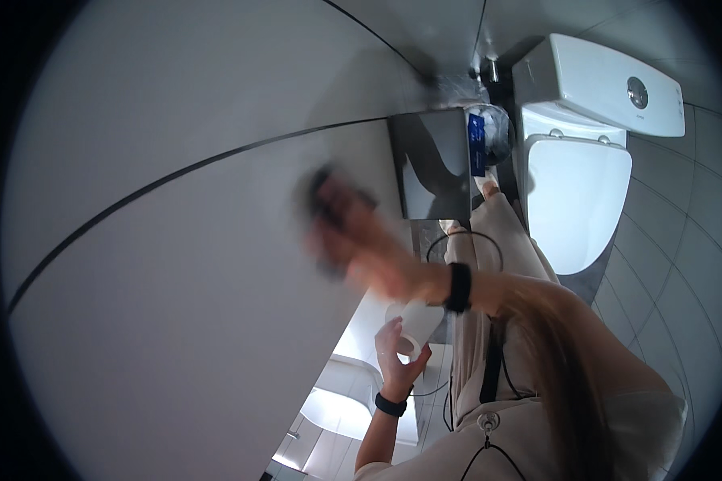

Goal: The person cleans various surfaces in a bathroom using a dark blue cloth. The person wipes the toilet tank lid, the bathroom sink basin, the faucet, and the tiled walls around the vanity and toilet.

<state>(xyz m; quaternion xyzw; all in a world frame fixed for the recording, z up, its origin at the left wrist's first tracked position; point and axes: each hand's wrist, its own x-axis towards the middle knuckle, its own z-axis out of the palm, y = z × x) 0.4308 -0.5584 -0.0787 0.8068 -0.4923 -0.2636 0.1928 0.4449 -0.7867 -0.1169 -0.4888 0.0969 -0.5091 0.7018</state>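
Note:
In my left hand [400,358] I hold a white paper roll [424,318], its hollow end facing me between thumb and fingers. My right hand [361,234] reaches across above it, in front of a pale wall panel [186,270]. Motion blurs this hand strongly. Dark patches show around its fingers, and whether they belong to a held thing is unclear. To the upper right of that hand, a shiny metal box [433,165] stands out from the panel, with dark reflections on its face.
A white toilet [577,198] with its lid down stands at right, below its cistern [614,84]. Beside it are a lined waste bin [499,135] and a blue packet [476,144]. A black cable [466,233] loops over my legs. Another white fixture [340,406] shows beyond the panel's edge.

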